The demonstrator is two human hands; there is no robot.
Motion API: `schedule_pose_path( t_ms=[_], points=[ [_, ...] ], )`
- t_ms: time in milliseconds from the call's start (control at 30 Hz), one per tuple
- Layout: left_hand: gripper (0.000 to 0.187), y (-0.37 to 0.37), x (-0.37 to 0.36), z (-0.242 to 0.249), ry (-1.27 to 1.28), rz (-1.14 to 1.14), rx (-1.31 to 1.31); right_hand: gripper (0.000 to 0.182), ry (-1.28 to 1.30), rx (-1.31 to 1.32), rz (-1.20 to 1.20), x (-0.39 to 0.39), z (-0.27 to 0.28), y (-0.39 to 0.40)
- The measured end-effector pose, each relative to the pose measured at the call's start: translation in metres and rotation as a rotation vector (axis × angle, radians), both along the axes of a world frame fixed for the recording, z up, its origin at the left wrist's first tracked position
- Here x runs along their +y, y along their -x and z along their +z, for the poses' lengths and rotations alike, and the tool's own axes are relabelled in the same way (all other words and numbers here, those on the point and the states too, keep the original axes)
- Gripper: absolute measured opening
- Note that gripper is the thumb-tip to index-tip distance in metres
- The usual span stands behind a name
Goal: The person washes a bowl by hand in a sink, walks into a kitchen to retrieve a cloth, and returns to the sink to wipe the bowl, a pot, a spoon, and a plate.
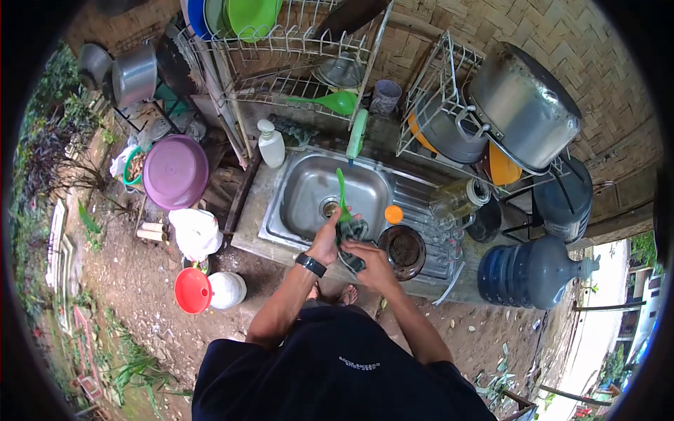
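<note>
Over the front edge of the metal sink (302, 182), my left hand (325, 242) is closed round a green utensil (342, 188) whose thin end points up over the basin. A dark patterned cloth (352, 245) lies between my two hands. My right hand (371, 265) presses the cloth from the right, its fingers bent round it. The part of the utensil under the cloth is hidden. Just right of my hands stands a jar with dark contents (402, 252), and an orange lid (394, 214) lies behind it.
Glasses (439, 238) and a glass jar (456, 200) stand on the drainboard. A soap bottle (271, 144) is behind the sink's left corner. Large blue water bottle (533, 272) at right; pots (523, 105) on a rack above. Red funnel (192, 290) at lower left.
</note>
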State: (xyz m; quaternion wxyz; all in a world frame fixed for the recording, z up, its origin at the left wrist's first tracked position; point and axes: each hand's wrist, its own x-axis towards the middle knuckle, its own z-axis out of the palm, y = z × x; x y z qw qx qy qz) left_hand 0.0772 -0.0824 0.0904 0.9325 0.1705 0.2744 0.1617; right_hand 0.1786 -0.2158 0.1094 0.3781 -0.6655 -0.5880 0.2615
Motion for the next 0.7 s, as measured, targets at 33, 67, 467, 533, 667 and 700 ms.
schedule_pose_path(
  t_ms=[33, 67, 467, 533, 667, 700],
  points=[
    [0.033, 0.000, 0.001, 0.006, -0.006, 0.007, 0.009, 0.059, 0.058, 0.063, -0.007, -0.008, 0.008, -0.009],
    [0.033, 0.000, 0.002, 0.009, -0.014, 0.017, 0.016, 0.056, 0.114, 0.124, -0.011, -0.011, 0.016, -0.014],
    [0.046, -0.003, -0.016, 0.019, -0.041, 0.106, -0.107, 0.034, -0.113, 0.007, -0.063, 0.019, 0.032, 0.005],
    [0.039, -0.005, -0.026, 0.020, -0.031, 0.083, -0.056, 0.029, -0.224, -0.044, -0.181, 0.025, 0.033, 0.004],
    [0.035, 0.002, -0.019, 0.028, -0.072, 0.158, -0.052, 0.026, -0.211, 0.062, -0.097, 0.025, 0.034, 0.006],
    [0.035, 0.008, -0.013, 0.034, -0.072, 0.156, -0.085, 0.027, -0.161, 0.025, 0.018, 0.018, 0.040, 0.001]
  ],
)
